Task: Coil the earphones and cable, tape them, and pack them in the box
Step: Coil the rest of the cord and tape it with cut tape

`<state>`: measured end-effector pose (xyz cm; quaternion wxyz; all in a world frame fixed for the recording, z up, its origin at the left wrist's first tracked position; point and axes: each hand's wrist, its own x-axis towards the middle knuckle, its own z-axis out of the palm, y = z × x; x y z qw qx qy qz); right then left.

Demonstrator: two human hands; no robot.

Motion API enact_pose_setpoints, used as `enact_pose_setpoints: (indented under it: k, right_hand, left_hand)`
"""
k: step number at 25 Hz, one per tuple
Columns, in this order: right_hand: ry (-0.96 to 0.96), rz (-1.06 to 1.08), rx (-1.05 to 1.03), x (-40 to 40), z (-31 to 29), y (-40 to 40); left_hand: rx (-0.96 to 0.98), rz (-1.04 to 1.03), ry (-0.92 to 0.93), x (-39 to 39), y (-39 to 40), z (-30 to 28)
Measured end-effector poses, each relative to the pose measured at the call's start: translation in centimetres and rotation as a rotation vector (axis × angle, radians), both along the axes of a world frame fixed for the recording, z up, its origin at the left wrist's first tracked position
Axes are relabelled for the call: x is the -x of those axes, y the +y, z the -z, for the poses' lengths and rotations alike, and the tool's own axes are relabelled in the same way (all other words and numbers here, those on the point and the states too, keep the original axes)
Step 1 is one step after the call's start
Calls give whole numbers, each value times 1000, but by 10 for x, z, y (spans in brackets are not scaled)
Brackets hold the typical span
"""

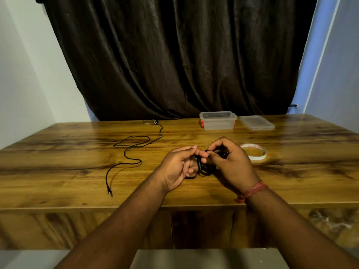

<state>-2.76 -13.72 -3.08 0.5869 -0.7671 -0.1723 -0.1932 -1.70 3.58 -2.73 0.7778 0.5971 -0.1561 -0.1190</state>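
Left hand (179, 166) and right hand (229, 160) meet above table (58, 171) centre, fingers of both curled, pinching black coiled cable (203, 166) between them; earphones (128, 150) lie uncoiled, left on table, plug at near end; tape roll (260, 155) flat, just right of right hand; open box (218, 121) at far edge, lid (256, 122) beside it, right.

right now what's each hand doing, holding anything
Left hand: fingers pinching the coiled black cable bundle.
Right hand: fingers curled round the same bundle.
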Motion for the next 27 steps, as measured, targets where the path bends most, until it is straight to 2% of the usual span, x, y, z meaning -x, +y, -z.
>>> enact_pose_setpoints:
  k: [3,8,9,12,14,16,18,21,24,27]
  right_hand:
    - [9,13,-113,-3,2,-3]
    - [-53,376,-106,-17,-3,-36]
    - [-36,447,-12,-23,-2,-45]
    - [106,630,484,-32,1,-60]
    - [230,680,739,-31,3,-59]
    - [303,682,855,-29,5,-55]
    - [290,657,883,-29,9,-55]
    - [260,597,770,-33,14,-59]
    - [60,498,596,-29,10,-53]
    - [-236,298,712,-17,4,-36]
  left_hand:
    - [31,-28,50,0,1,-1]
    - [75,-165,54,4,0,-6]
    - [98,-190,50,4,0,-7]
    - [154,-277,32,0,1,-8]
    - [146,-344,19,-3,1,-7]
    - [88,-384,3,-4,0,-5]
    - [24,-393,-14,-2,-2,-4]
    - [-66,-407,-34,-2,-6,-2]
    - [-229,-409,-130,-3,-10,5]
    - [-488,-411,-344,2,-16,6]
